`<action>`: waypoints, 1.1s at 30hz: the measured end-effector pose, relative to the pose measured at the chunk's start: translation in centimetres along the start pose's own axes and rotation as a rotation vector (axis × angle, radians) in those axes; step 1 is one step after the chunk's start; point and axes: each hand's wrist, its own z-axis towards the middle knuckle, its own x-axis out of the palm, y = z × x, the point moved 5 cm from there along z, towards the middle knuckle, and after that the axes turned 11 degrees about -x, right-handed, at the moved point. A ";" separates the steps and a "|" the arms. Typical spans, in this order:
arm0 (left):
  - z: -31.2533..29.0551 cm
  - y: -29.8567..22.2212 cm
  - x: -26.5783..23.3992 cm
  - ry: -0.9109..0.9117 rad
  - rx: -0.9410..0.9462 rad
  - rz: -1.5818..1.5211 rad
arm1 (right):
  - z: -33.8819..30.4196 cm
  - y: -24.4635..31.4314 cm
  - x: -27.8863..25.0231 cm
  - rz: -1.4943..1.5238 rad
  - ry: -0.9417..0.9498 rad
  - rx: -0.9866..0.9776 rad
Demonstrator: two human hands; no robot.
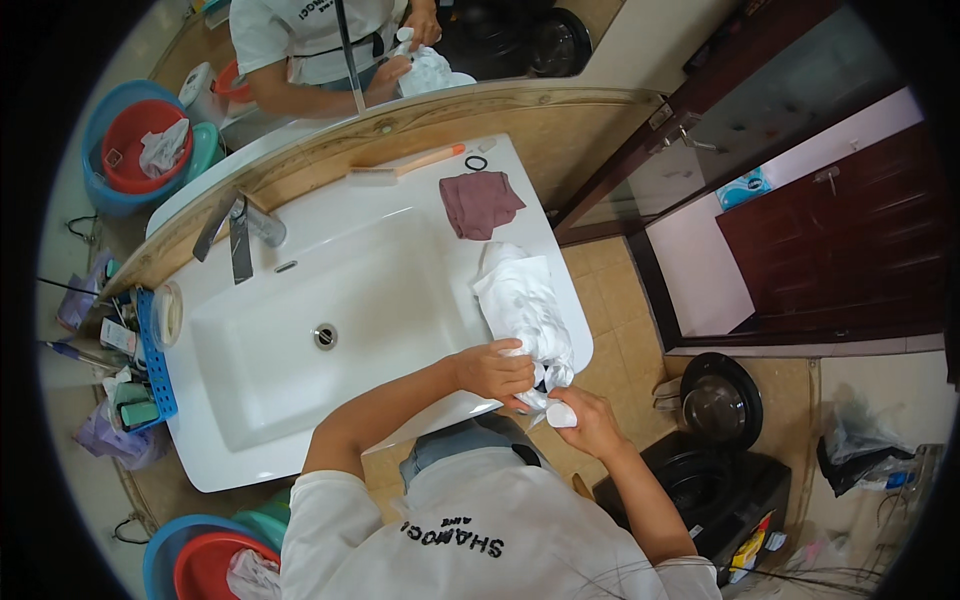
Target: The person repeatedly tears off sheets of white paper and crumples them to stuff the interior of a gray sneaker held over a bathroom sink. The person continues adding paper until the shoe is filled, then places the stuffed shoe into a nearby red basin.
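A bunched white cloth (525, 300), perhaps a garment, lies along the right-hand rim of the white washbasin (330, 250). My left hand (495, 372) is closed on its near end, with the fingers curled into the folds. Just to the right, my right hand (590, 422) grips a white, round-ended piece (561, 415) at that same end. Whether this piece is part of the cloth or a separate thing, I cannot tell. A folded mauve cloth (480, 205) rests on the counter beyond the white one.
The chrome tap (240, 235) stands at the basin's back left. Behind the mauve cloth lie a brush with an orange-tipped handle (430, 160) and a black ring (476, 163). A blue basket (157, 360) of small items borders the left side. A black appliance (700, 490) stands at right.
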 end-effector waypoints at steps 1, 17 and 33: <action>-0.1 0.1 0.3 -0.014 0.009 -0.035 | 0.2 0.0 0.0 0.002 0.009 -0.001; -3.0 -0.4 -1.0 -0.005 0.048 0.103 | -0.8 -1.0 0.9 0.028 -0.066 0.098; -5.1 -2.8 2.5 -0.038 -1.382 -0.967 | -0.3 -0.6 0.5 0.052 0.026 0.276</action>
